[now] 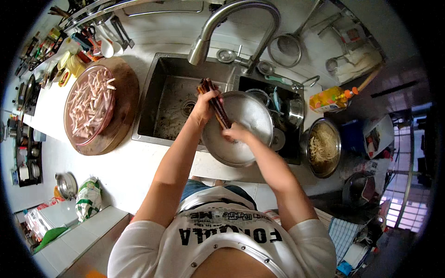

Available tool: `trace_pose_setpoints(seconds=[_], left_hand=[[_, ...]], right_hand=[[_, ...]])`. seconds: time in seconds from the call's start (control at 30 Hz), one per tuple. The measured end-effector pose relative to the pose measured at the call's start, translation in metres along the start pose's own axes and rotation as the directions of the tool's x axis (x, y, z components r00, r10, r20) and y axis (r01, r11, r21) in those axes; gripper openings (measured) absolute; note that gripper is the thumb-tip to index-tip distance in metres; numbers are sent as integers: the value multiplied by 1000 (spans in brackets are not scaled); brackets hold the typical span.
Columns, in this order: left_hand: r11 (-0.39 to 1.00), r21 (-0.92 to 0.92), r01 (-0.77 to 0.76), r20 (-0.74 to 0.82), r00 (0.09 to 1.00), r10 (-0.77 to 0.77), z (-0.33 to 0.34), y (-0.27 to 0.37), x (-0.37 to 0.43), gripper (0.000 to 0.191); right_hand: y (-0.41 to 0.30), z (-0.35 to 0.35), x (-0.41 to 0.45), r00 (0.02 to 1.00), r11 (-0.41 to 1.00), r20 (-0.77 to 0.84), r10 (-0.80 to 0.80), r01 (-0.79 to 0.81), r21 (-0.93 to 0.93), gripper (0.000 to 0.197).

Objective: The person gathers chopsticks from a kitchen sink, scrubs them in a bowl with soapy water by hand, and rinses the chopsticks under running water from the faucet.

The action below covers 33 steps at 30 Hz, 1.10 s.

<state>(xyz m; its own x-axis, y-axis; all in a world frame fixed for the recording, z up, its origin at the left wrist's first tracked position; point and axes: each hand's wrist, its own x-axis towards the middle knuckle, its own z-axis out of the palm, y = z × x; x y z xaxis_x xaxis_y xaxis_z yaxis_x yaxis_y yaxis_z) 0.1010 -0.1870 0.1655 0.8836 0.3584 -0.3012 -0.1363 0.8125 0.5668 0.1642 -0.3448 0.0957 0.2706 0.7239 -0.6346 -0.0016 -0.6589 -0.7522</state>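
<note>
A bundle of dark chopsticks is gripped between both hands, slanting over a round metal basin. My left hand is closed around its upper part, over the sink's left bowl. Lower down, my right hand holds the other end inside the basin, whose bottom looks whitish and wet. The basin rests across the front of the stainless steel double sink. Under it, part of the sink's divider and rim is hidden.
A faucet arches over the sink. Chicken feet fill a bowl on a round wooden board at left. The right sink bowl holds a metal pot and other dishes. Farther right stand a dish soap bottle and a steel bowl of pale strands.
</note>
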Motion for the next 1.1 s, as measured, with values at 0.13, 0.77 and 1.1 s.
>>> trace_pose_setpoints(seconds=[0.13, 0.77, 1.1], left_hand=[[919, 335, -208, -217, 932, 290, -5, -15, 6, 10], [882, 452, -135, -8, 988, 156, -19, 33, -31, 29], [935, 227, -272, -216, 922, 321, -8, 50, -10, 13]], right_hand=[[-1, 29, 3, 960, 974, -207, -189, 157, -161, 25], [-10, 81, 16, 897, 948, -349, -273, 311, 60, 31], [-62, 51, 11, 843, 941, -446, -301, 185, -284, 26]])
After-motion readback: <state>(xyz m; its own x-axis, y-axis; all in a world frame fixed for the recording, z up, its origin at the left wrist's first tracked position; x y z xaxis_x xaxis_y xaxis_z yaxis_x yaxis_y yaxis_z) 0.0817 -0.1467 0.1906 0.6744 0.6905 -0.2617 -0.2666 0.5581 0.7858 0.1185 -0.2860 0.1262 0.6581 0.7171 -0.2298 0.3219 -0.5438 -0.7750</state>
